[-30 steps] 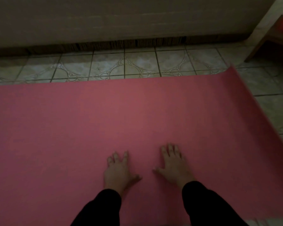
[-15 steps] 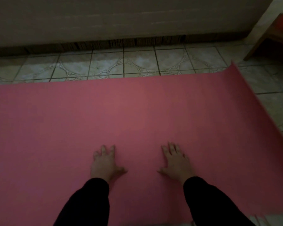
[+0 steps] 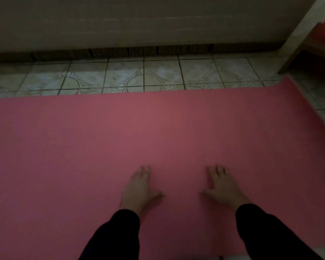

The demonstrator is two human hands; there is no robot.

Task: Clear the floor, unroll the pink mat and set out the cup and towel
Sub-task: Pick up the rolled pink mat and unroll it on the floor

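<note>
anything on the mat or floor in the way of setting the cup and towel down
Nothing visible: the pink mat lies bare except for the left hand and right hand flat on it. The tiled floor strip beyond looks bare; no cup or towel shows.

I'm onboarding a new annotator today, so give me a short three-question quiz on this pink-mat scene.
1. True or false: both hands lie flat, palms down, on the unrolled pink foam mat.
2. Which corner of it curls up off the patterned tiled floor? A far right, B far left
3. Fill in: the sleeves are ____.

Key: 1 true: left hand and right hand are open, holding nothing. 2 A. 3 black.
</note>
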